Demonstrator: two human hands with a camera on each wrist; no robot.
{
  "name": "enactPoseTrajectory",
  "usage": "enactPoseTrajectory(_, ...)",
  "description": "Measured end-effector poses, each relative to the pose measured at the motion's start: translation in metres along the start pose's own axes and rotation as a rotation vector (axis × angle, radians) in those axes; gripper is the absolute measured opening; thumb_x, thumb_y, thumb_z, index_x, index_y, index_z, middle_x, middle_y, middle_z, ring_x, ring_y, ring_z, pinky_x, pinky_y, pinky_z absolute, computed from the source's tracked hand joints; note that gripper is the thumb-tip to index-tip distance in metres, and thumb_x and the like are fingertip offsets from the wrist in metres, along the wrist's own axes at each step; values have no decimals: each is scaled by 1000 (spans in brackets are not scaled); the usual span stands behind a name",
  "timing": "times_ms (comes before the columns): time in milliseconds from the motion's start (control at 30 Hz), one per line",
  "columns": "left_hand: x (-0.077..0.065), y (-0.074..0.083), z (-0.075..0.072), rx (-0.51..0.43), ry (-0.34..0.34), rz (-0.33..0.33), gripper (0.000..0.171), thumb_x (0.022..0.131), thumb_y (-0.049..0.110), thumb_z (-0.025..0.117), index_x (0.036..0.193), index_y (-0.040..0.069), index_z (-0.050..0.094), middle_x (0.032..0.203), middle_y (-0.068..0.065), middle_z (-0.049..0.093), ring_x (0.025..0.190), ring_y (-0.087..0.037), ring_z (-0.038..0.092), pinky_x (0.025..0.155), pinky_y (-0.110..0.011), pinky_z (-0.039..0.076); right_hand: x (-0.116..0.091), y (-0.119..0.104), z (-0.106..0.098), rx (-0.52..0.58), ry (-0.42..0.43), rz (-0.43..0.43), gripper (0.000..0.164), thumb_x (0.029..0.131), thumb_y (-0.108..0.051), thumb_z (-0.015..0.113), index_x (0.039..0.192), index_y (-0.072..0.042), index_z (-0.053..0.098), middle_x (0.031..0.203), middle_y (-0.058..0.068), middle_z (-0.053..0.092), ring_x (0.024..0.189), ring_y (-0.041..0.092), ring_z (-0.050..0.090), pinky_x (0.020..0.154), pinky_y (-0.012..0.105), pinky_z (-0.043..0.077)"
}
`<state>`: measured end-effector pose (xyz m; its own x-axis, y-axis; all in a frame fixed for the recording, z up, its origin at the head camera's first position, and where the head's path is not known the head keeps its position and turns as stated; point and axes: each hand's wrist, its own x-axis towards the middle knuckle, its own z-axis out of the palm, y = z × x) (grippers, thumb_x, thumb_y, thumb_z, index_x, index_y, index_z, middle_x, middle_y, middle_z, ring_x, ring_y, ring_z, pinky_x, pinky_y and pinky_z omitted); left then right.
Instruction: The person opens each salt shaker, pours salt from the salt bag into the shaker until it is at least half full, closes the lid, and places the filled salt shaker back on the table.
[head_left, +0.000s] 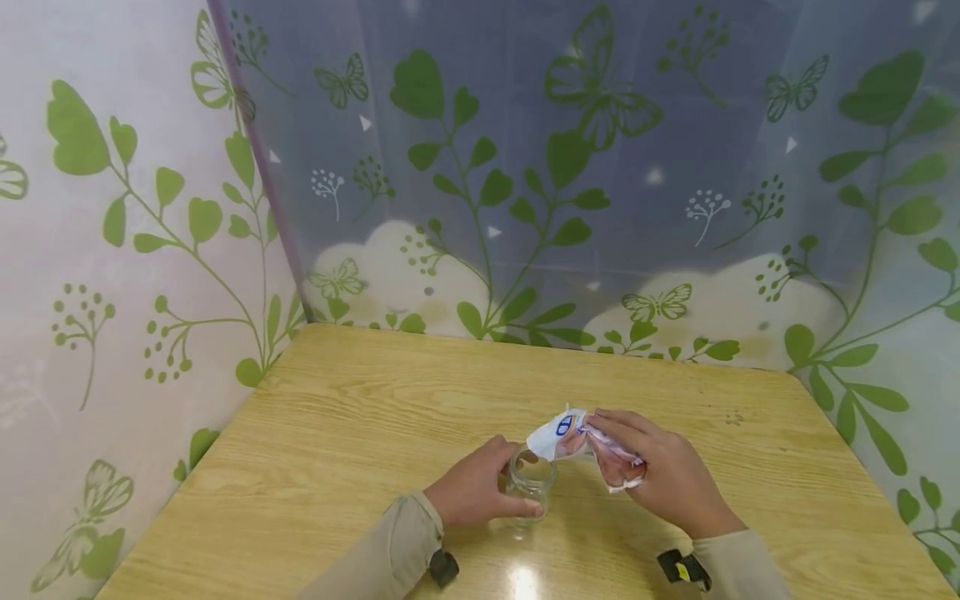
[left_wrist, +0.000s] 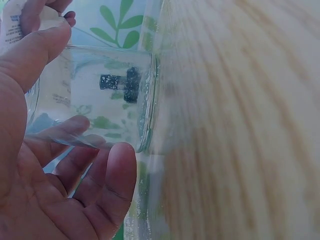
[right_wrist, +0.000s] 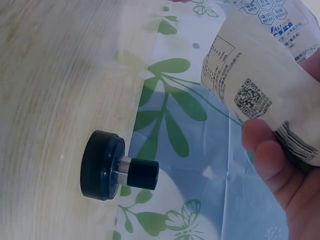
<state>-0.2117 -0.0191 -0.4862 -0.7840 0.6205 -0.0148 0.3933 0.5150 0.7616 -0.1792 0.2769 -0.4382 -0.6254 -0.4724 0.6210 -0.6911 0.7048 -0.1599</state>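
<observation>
My left hand (head_left: 474, 490) grips a clear glass jar (head_left: 537, 482) that stands upright, open at the top, on the wooden table. In the left wrist view the jar (left_wrist: 100, 90) lies between thumb and fingers; I see no filling in it. My right hand (head_left: 678, 479) holds a crumpled white and pink salt bag (head_left: 551, 437) by its body. The bag tilts to the left, its white end at the jar's rim. Printed text and a square code show on the bag (right_wrist: 255, 75) in the right wrist view. Whether anything flows out I cannot tell.
A black round piece with a narrower black knob (right_wrist: 102, 165) stands on the table, visible in the right wrist view and hidden in the head view. The pale wooden table (head_left: 390, 383) ends at curtains (head_left: 510, 275) with leaves and butterflies behind and at both sides.
</observation>
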Motion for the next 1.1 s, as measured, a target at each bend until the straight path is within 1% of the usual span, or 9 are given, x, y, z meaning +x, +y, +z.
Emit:
enactPoseTrajectory(33,0,0,0,1,0,-1,73,85,57,81,142,16,60,107,6,52,93,-9,55,80,-28,51,0,-1,0,-5,-1,-1,42,99,-34,68,139,-20,66,133,-1,67,93,20,74,67,33,61)
enactPoseTrajectory(100,0,0,-1,1,1,2,73,85,56,81,142,16,60,107,5,52,94,-9,55,80,-28,51,1,-2,-2,-15,-1,-6,53,88,-19,81,139,-21,67,133,-1,67,93,21,74,66,33,61)
enactPoseTrajectory(167,0,0,0,3,3,3,73,84,56,82,141,16,60,107,6,52,94,-8,55,80,-28,51,2,-3,-3,-33,0,-13,68,75,-5,84,139,-22,67,133,0,68,92,21,74,66,35,60)
enactPoseTrajectory(200,1,0,0,3,5,5,73,84,55,82,141,16,60,107,6,52,94,-8,55,80,-28,51,2,-3,-3,-43,2,-19,69,74,-4,85,138,-22,67,133,0,68,91,20,74,65,35,60)
enactPoseTrajectory(500,1,-1,0,5,15,13,74,83,56,83,139,14,61,105,5,52,91,-9,55,77,-27,50,5,-4,-7,-91,4,-81,68,72,-5,77,137,-20,67,131,3,69,80,14,71,59,31,56)
enactPoseTrajectory(667,2,-2,1,5,16,6,74,83,58,82,139,15,61,106,6,53,91,-10,55,77,-28,50,6,-6,-9,-110,-9,-90,70,70,-5,81,137,-20,67,133,5,68,80,16,73,59,32,57)
enactPoseTrajectory(833,1,-1,1,-10,15,3,72,83,56,83,139,16,61,107,6,53,92,-9,55,80,-29,51,7,-8,-10,-129,-4,-116,75,67,-4,87,138,-20,67,134,5,67,83,18,74,58,32,57)
enactPoseTrajectory(1000,0,1,0,-13,12,0,71,83,56,83,139,17,61,107,6,53,93,-9,55,81,-29,51,8,-8,-11,-135,5,-130,81,64,1,87,139,-21,67,136,4,67,85,18,74,57,31,56)
enactPoseTrajectory(1100,-1,2,0,-12,15,3,71,83,55,83,139,18,61,106,6,53,91,-9,55,80,-29,51,8,-9,-11,-137,3,-131,85,63,4,88,141,-21,66,137,4,66,87,19,74,57,32,56)
